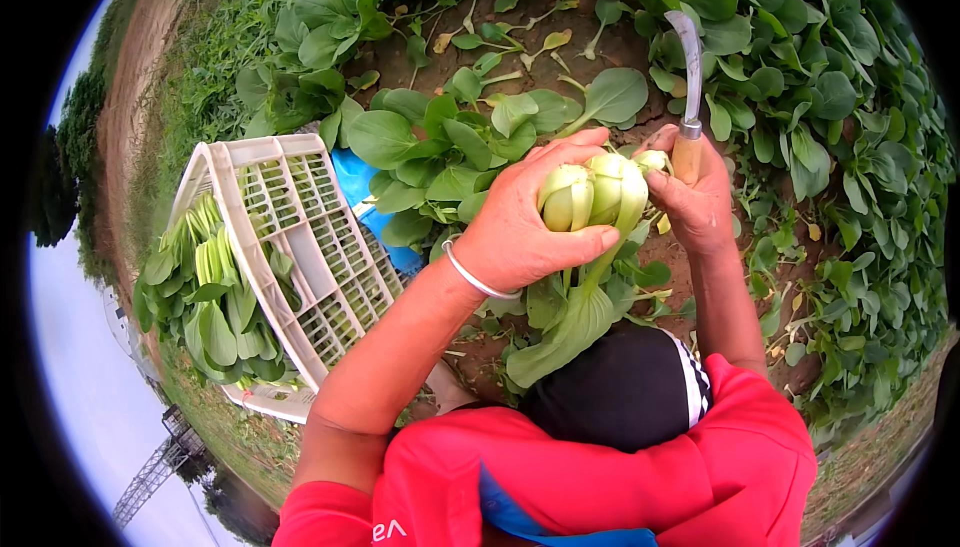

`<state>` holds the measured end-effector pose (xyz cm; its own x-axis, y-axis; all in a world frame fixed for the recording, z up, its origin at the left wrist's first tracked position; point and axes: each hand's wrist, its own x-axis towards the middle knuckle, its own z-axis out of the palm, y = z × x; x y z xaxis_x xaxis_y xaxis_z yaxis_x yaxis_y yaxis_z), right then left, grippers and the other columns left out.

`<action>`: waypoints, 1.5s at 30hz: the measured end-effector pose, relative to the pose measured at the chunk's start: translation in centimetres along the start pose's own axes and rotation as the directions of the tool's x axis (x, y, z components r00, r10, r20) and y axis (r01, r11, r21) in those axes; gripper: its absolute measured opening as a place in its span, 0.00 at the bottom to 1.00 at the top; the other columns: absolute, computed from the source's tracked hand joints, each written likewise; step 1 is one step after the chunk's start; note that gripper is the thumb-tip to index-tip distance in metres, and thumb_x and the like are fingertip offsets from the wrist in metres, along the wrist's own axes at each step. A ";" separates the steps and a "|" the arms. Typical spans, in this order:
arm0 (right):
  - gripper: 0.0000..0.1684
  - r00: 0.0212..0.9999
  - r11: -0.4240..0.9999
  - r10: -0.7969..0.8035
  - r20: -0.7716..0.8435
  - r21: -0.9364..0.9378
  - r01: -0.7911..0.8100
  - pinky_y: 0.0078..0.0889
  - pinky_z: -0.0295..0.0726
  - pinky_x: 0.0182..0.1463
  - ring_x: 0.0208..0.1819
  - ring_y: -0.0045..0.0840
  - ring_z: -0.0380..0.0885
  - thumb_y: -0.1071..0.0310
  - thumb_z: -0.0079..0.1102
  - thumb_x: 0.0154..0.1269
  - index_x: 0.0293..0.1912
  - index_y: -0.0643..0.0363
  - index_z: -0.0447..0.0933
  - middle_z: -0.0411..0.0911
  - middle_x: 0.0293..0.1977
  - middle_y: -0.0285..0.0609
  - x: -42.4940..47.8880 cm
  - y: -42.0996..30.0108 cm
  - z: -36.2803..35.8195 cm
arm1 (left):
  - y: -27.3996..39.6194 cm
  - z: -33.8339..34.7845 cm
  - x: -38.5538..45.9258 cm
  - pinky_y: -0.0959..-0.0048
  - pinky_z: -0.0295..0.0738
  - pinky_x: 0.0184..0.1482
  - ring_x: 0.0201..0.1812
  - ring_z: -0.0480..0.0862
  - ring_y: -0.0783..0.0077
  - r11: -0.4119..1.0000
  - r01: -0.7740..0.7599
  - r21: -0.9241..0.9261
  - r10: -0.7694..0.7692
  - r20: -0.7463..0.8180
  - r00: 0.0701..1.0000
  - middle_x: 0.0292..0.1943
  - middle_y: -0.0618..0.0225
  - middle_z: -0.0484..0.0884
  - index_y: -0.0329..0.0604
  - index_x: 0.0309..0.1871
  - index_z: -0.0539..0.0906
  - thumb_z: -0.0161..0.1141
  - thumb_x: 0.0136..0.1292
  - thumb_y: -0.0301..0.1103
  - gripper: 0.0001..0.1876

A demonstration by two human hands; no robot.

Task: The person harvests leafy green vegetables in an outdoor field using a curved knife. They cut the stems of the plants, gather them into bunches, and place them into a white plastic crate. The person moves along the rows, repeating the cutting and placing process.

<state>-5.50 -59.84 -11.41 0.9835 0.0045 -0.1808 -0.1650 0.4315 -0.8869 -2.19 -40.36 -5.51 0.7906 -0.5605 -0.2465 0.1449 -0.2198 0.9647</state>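
My left hand (517, 209) is wrapped around a bunch of bok choy (611, 187), pale stem bases up and leaves hanging toward my lap. A metal bangle (476, 273) circles that wrist. In my right hand (697, 205) is the wooden handle of a sickle (691, 96), its curved blade pointing away from me. The right thumb and fingers also touch a small pale stem piece (652, 162) beside the bunch; whether it is still attached I cannot tell. Just beyond my hands, cut bok choy (450, 142) lies in a leafy heap on the soil.
At left a white slatted plastic crate (300, 247) contains bok choy with leaves spilling out. A blue plastic item (356, 187) sits behind it. Rows of growing bok choy (840, 96) fill the right side. Loose leaves litter the brown soil (442, 66). My dark-clothed knee (615, 389) is close below the bunch.
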 end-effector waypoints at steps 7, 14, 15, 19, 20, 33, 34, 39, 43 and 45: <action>0.14 0.995 0.980 0.069 -0.074 0.193 -0.054 0.12 0.63 0.24 0.24 0.09 0.66 0.64 0.57 0.61 0.43 0.59 0.67 0.75 0.35 0.39 -1.4 1.3 -1.6 | -1.9 3.1 2.3 0.71 0.75 0.42 0.37 0.79 0.69 0.981 0.133 -0.143 -0.125 0.064 0.990 0.37 0.58 0.78 0.37 0.47 0.70 0.68 0.41 0.34 0.28; 0.18 0.962 0.838 0.187 -0.196 -0.480 -0.261 0.24 0.67 0.26 0.23 0.18 0.67 0.54 0.51 0.66 0.34 0.62 0.69 0.71 0.22 0.38 1.5 7.5 -3.7 | -4.8 -0.9 8.9 0.70 0.74 0.41 0.33 0.81 0.64 0.689 0.308 0.656 -0.539 0.179 0.823 0.34 0.56 0.82 0.34 0.37 0.79 0.63 0.42 0.38 0.19; 0.19 0.979 0.758 0.126 -0.159 -0.622 -0.199 0.29 0.68 0.28 0.23 0.22 0.68 0.54 0.51 0.65 0.33 0.63 0.69 0.70 0.20 0.40 1.8 8.6 -3.4 | -5.0 -2.0 9.0 0.68 0.75 0.42 0.34 0.81 0.58 0.552 0.256 0.794 -0.593 0.157 0.790 0.35 0.52 0.82 0.33 0.37 0.79 0.63 0.42 0.39 0.20; 0.18 0.990 0.570 0.100 0.098 -0.821 0.024 0.44 0.70 0.36 0.32 0.49 0.72 0.57 0.53 0.62 0.33 0.66 0.67 0.73 0.28 0.56 3.2 10.4 -0.6 | -5.8 -5.7 5.8 0.65 0.75 0.48 0.44 0.80 0.52 0.110 0.169 0.979 -0.588 -0.073 0.805 0.47 0.45 0.77 0.34 0.42 0.80 0.62 0.45 0.41 0.22; 0.18 0.986 0.553 0.109 0.126 -0.832 0.046 0.45 0.70 0.36 0.32 0.49 0.73 0.57 0.53 0.61 0.33 0.66 0.67 0.73 0.28 0.56 3.7 10.9 0.0 | -5.9 -6.3 5.1 0.65 0.75 0.49 0.45 0.80 0.51 0.126 0.182 0.975 -0.610 -0.069 0.789 0.48 0.44 0.75 0.33 0.42 0.80 0.62 0.45 0.41 0.23; 0.16 0.916 0.330 0.301 0.264 -0.930 0.160 0.47 0.74 0.38 0.34 0.49 0.76 0.60 0.52 0.61 0.36 0.67 0.69 0.76 0.29 0.56 7.3 13.7 2.3 | -6.1 -6.9 3.4 0.65 0.75 0.49 0.46 0.79 0.51 0.113 0.225 0.968 -0.685 -0.088 0.723 0.51 0.43 0.74 0.29 0.44 0.78 0.63 0.45 0.40 0.25; 0.16 0.911 0.324 0.317 0.264 -0.933 0.158 0.47 0.74 0.38 0.34 0.49 0.76 0.60 0.52 0.61 0.37 0.67 0.69 0.76 0.29 0.56 7.3 13.7 2.4 | -6.3 -7.0 3.3 0.65 0.75 0.49 0.46 0.79 0.51 0.106 0.223 0.969 -0.682 -0.092 0.726 0.51 0.43 0.74 0.28 0.44 0.78 0.63 0.45 0.40 0.25; 0.16 0.904 0.318 0.328 0.273 -0.933 0.167 0.46 0.74 0.38 0.33 0.49 0.76 0.60 0.53 0.61 0.36 0.66 0.70 0.76 0.28 0.56 5.7 13.3 1.8 | -7.0 -7.6 3.1 0.65 0.73 0.51 0.46 0.79 0.50 0.149 0.260 0.954 -0.668 -0.097 0.738 0.50 0.44 0.73 0.26 0.45 0.77 0.63 0.44 0.41 0.28; 0.17 0.969 0.491 0.220 0.115 -0.871 -0.008 0.43 0.73 0.36 0.32 0.48 0.75 0.58 0.56 0.59 0.35 0.64 0.71 0.76 0.27 0.54 5.5 12.5 0.6 | -5.8 -8.6 2.0 0.68 0.70 0.53 0.47 0.78 0.56 0.473 0.313 0.823 -0.488 -0.051 0.871 0.50 0.48 0.73 0.29 0.48 0.75 0.66 0.40 0.40 0.31; 0.21 0.988 0.721 0.153 0.002 -0.684 -0.110 0.33 0.72 0.33 0.26 0.32 0.72 0.54 0.62 0.56 0.36 0.62 0.69 0.73 0.26 0.44 6.0 11.0 0.3 | -4.1 -9.0 0.9 0.70 0.69 0.53 0.47 0.77 0.62 0.712 0.375 0.594 -0.444 -0.033 0.895 0.51 0.53 0.73 0.30 0.51 0.74 0.67 0.39 0.39 0.33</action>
<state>-1.37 -54.81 -22.13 0.9469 0.0726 -0.3133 -0.2777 -0.3067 -0.9104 3.27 -32.82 -8.88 0.6633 -0.3778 -0.6460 0.0460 -0.8410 0.5391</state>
